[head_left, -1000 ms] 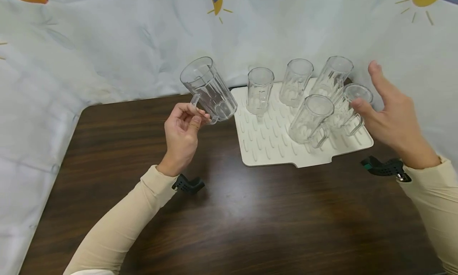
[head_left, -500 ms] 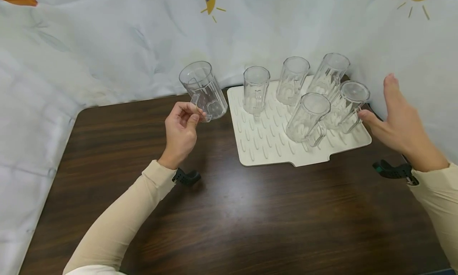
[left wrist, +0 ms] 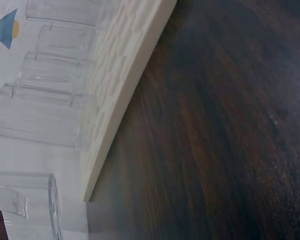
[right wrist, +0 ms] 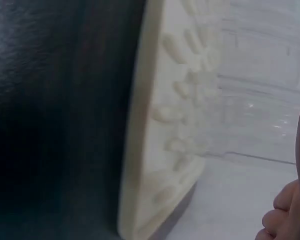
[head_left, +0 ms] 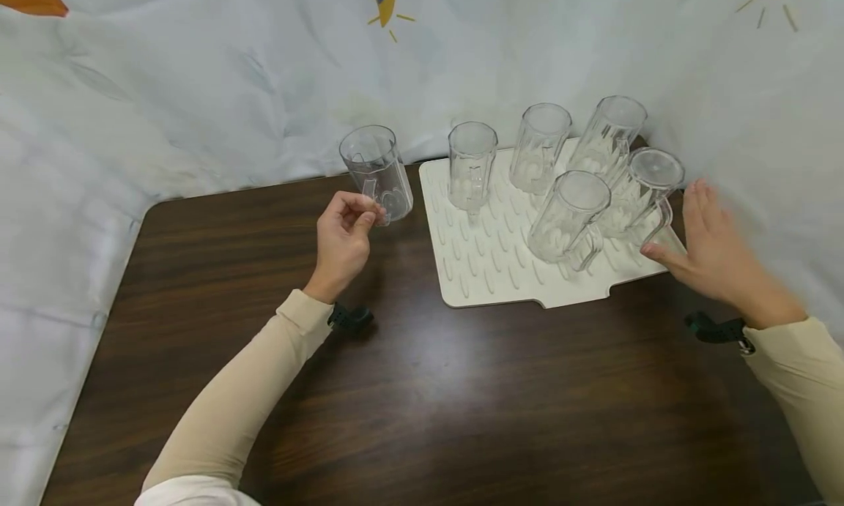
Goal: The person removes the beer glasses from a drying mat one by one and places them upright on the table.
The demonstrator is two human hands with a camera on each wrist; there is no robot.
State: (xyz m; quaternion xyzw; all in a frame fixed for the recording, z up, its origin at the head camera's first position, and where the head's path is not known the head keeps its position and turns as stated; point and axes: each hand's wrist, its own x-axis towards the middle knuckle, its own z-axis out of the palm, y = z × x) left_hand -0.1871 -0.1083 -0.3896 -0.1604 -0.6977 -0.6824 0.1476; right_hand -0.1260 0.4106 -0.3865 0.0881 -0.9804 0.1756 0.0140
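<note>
My left hand (head_left: 343, 239) pinches the handle of a clear mug (head_left: 385, 173), held left of the white drying mat (head_left: 488, 290). That mug's wide end faces up; in the left wrist view its lower end (left wrist: 54, 205) is close to the table. My right hand (head_left: 722, 257) is beside the mat's right edge, fingers straight and thumb spread, holding nothing. Nearest to it is a clear mug (head_left: 653, 173) on the mat, its handle toward the thumb. Another clear mug (head_left: 570, 217) stands at the mat's front, handle toward the lower right.
Along the back of the mat stand three more clear mugs, at left (head_left: 471, 165), middle (head_left: 542, 147) and right (head_left: 609, 136). The mat has raised ridges and lies on a dark wooden table (head_left: 422, 403). A white patterned curtain (head_left: 264, 81) borders the table behind and at both sides.
My left hand has brought its mug lower and more upright. My right hand has drawn back from the right mug and come down beside the mat, its fingers now stretched forward.
</note>
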